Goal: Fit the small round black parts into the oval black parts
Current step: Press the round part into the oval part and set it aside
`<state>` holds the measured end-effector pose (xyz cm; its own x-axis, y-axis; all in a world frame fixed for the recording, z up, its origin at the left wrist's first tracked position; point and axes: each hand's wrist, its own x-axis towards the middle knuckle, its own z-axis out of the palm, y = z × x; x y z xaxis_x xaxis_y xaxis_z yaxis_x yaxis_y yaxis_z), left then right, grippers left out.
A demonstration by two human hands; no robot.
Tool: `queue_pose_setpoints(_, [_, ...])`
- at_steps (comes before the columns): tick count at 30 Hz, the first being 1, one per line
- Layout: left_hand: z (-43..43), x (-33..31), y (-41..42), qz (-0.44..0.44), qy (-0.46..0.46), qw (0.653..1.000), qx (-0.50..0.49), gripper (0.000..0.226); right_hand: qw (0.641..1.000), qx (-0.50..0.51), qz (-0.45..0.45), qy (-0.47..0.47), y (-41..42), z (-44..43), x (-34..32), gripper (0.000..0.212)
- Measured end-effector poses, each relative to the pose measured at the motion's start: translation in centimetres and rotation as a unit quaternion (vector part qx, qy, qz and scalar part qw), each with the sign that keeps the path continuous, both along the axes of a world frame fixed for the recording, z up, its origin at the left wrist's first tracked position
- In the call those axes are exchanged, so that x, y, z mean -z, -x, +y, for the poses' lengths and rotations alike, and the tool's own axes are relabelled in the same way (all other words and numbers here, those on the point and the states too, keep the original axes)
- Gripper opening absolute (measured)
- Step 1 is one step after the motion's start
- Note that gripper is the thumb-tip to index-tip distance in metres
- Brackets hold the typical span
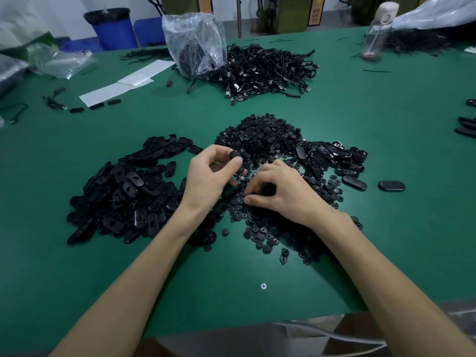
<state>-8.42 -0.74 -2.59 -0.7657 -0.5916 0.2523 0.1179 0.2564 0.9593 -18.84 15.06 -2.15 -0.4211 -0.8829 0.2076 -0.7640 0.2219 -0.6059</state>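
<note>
Left hand (211, 176) pinches one oval black plastic part (237, 162) between thumb and fingertips. It's lifted clear of the table and tilted toward the right hand, likely so the socket side is reachable for the insert.

Right hand (282, 195) is curled, thumb and fingers pinching into the scatter of small round black plastic parts (262, 140) just beside the left hand. The exact piece it has is hidden under the fingers. Judgement: step in hand is picking the next round insert, fit not yet made.

Layout reads as a flow line:
- Pile of loose oval black parts (123, 194) sits by the left wrist, so feed stock is on the side of the hand that holds them.
- Round parts are heaped dead centre and spread thin toward the person, so single pieces are easy to pick.
- Smaller cluster of oval pieces (332, 155) on the right, touching the round heap, is probably the finished output. Can't confirm inserts are seated at this resolution.
- Two smooth black oval pieces (391, 186) lie closed side up, apart from that cluster.

Everything sits on a green table mat (257, 305). Further back and not in play are a heap of black cables (268, 70), a clear plastic bag (193, 39), white paper strips (123, 83) and a clear water bottle (377, 32).

Both stock piles are big, so the task looks far from done.
</note>
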Motion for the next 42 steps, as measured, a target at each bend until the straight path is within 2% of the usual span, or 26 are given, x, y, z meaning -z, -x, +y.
queue_pose_setpoints(2, [-0.1,-0.1,0.0,0.002,-0.07,0.997,0.02,0.006,1.0,0.005,-0.003,0.005,0.0,0.0,0.2,0.016])
queue_pose_setpoints(4, [-0.4,-0.4,-0.2,-0.003,-0.142,0.989,0.049,0.015,0.999,0.019,-0.017,0.019,0.0,0.0,0.3,0.016])
queue_pose_setpoints(6, [-0.6,-0.5,-0.3,-0.011,-0.171,0.983,0.069,0.021,0.998,0.042,-0.023,0.043,0.0,-0.1,0.3,0.014])
queue_pose_setpoints(8, [-0.6,-0.6,-0.4,-0.014,-0.177,0.981,0.078,0.021,0.993,0.072,-0.036,0.08,0.1,-0.1,0.3,0.014])
queue_pose_setpoints(12, [-0.2,-0.7,-0.4,-0.017,-0.19,0.979,0.074,0.02,0.972,0.114,-0.12,0.167,0.1,0.1,0.1,0.01])
queue_pose_setpoints(15, [-0.1,-0.9,-0.5,-0.024,-0.199,0.978,0.063,0.02,0.961,0.13,-0.155,0.19,0.3,0.2,-0.1,0.002])
queue_pose_setpoints(18, [-0.1,-0.9,-0.6,-0.025,-0.199,0.978,0.058,0.02,0.949,0.141,-0.187,0.211,0.4,0.3,-0.2,0.006])
queue_pose_setpoints(28, [0.3,-1.1,-0.6,-0.031,-0.205,0.977,0.044,0.02,0.948,0.158,-0.194,0.196,0.4,0.1,0.2,0.009])
queue_pose_setpoints(35, [0.5,-1.0,-0.5,-0.027,-0.2,0.979,0.042,0.019,0.933,0.147,-0.241,0.223,0.4,0.0,0.2,0.004])
queue_pose_setpoints(42, [0.7,-0.5,-0.2,-0.016,-0.239,0.968,0.077,0.022,0.913,0.129,-0.288,0.26,0.3,0.0,0.0,0.012])
